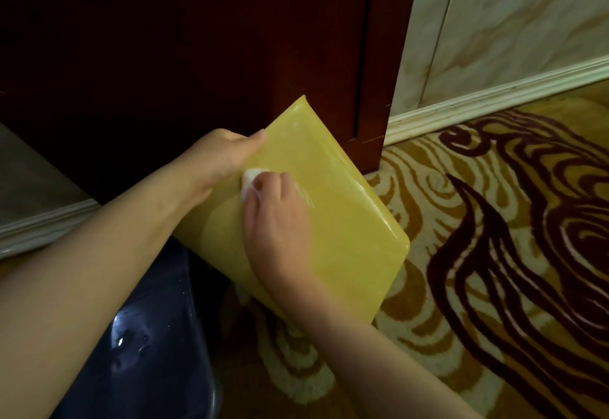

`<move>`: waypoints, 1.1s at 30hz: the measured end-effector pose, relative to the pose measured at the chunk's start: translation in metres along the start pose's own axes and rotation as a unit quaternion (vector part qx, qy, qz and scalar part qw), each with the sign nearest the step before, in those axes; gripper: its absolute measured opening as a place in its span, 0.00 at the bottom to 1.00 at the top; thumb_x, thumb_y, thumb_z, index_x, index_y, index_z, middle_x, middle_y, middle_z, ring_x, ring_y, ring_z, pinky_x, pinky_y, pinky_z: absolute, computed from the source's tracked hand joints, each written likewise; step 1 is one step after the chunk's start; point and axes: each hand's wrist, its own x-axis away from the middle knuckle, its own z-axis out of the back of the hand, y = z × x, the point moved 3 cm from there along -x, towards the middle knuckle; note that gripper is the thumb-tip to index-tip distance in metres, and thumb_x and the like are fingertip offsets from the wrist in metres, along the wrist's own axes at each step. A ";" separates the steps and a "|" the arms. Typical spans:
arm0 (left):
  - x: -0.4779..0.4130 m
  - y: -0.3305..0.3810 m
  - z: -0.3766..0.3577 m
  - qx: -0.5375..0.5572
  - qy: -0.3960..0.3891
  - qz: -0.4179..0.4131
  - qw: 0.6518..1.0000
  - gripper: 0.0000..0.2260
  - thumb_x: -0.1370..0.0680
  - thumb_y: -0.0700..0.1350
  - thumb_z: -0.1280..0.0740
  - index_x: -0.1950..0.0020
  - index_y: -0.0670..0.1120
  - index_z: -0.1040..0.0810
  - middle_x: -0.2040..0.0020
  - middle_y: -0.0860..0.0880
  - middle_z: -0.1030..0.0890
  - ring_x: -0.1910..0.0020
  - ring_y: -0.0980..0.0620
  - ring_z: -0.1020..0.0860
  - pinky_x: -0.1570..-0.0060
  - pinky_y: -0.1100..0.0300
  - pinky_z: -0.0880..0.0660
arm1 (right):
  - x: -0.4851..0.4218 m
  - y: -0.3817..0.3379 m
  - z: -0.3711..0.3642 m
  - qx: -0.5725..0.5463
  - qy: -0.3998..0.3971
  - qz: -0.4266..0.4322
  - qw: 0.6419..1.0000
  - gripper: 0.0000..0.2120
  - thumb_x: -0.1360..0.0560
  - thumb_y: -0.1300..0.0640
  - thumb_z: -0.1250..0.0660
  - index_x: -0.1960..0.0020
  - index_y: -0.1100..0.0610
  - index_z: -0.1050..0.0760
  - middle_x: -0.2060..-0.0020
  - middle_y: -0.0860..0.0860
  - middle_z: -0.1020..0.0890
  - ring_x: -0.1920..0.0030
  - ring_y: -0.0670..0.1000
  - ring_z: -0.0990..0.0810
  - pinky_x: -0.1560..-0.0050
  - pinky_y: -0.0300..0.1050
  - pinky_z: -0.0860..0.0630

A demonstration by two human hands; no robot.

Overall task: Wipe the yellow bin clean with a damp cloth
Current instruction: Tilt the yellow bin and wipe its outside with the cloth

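The yellow bin (pixel 346 220) is tipped on its side, one flat glossy face turned up towards me, held above the carpet. My left hand (pixel 224 151) grips its upper left edge, thumb lying on the face. My right hand (pixel 276 220) presses a small white damp cloth (pixel 250 178) against the face near the left edge; only a bit of cloth shows past the fingers. Wet streaks shine on the yellow surface beside the cloth.
A dark blue plastic container (pixel 148 352) with water drops stands below my left forearm. A dark wooden door and frame (pixel 230 39) rise behind the bin. Patterned gold and maroon carpet (pixel 494 253) covers the floor, with a white skirting board (pixel 478 105) along the marbled wall.
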 end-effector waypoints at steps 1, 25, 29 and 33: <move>0.000 0.000 0.000 0.003 -0.001 -0.002 1.000 0.20 0.22 0.53 0.41 0.38 0.41 0.23 0.41 0.43 0.19 0.42 0.47 0.22 0.39 0.51 0.28 | 0.006 0.001 -0.001 0.016 0.003 0.015 1.000 0.05 0.24 0.61 0.37 0.53 0.63 0.27 0.58 0.59 0.23 0.61 0.60 0.26 0.61 0.56 0.27; 0.007 0.004 0.017 0.021 0.013 -0.054 0.998 0.10 0.23 0.48 0.38 0.60 0.51 0.19 0.68 0.60 0.15 0.68 0.62 0.17 0.65 0.61 0.28 | 0.002 0.059 0.039 0.041 0.049 -0.022 0.998 0.04 0.22 0.57 0.41 0.54 0.57 0.31 0.62 0.51 0.26 0.66 0.51 0.27 0.68 0.45 0.28; 0.011 -0.005 0.019 0.047 -0.004 -0.065 0.997 0.09 0.23 0.48 0.37 0.58 0.50 0.18 0.65 0.57 0.14 0.66 0.59 0.17 0.61 0.59 0.26 | 0.035 0.113 0.042 0.080 0.064 -0.055 0.993 0.03 0.23 0.55 0.42 0.56 0.52 0.34 0.65 0.47 0.28 0.68 0.47 0.29 0.70 0.41 0.30; 0.013 -0.013 0.018 0.036 0.002 -0.081 0.996 0.09 0.23 0.48 0.37 0.58 0.52 0.18 0.64 0.58 0.14 0.65 0.60 0.17 0.62 0.60 0.26 | 0.065 0.171 0.058 0.068 0.085 -0.247 0.963 0.05 0.21 0.54 0.44 0.56 0.51 0.35 0.64 0.51 0.25 0.69 0.45 0.28 0.73 0.40 0.29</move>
